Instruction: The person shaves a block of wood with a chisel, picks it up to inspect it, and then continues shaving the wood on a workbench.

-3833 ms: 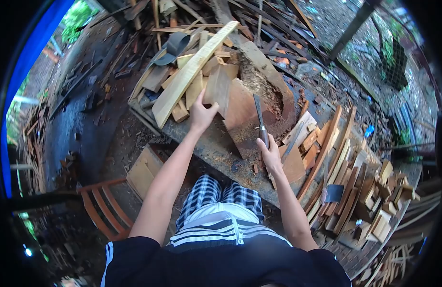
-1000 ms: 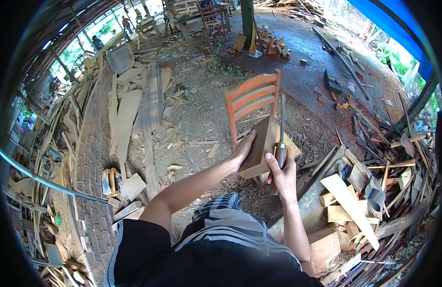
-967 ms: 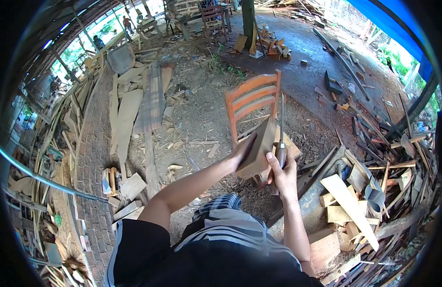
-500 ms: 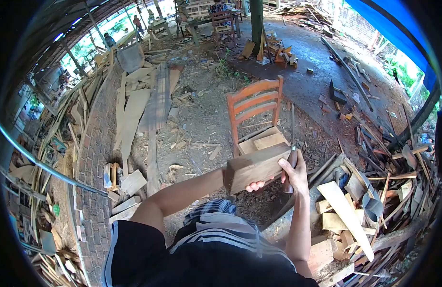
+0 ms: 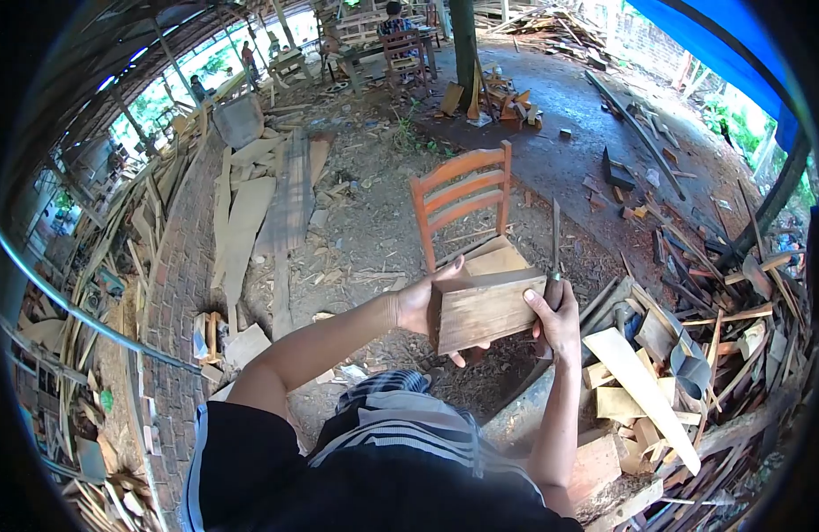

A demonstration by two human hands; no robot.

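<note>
A thick rectangular wood block (image 5: 487,315) is tilted in front of me, its broad face toward me. My left hand (image 5: 420,300) grips the block's left end, with fingertips showing under its lower edge. At the block's right end, my right hand (image 5: 558,319) has its thumb on the face and its fingers round the dark wooden handle of what looks like a chisel (image 5: 556,235). The long narrow blade points up and away, just beyond the block's right edge. Behind the block stands an orange-brown wooden chair (image 5: 462,195), with pale boards (image 5: 498,257) on its seat, partly hidden.
Wood offcuts (image 5: 640,399) are heaped close on my right. Planks (image 5: 250,213) lie on the ground to the left, beside a low brick wall (image 5: 174,266). A post (image 5: 465,62) rises beyond the chair. Farther back, a person (image 5: 396,22) is near wooden furniture.
The block has turned so that its broad face shows more. My left hand has shifted into view at its left end. The view has moved slightly.
</note>
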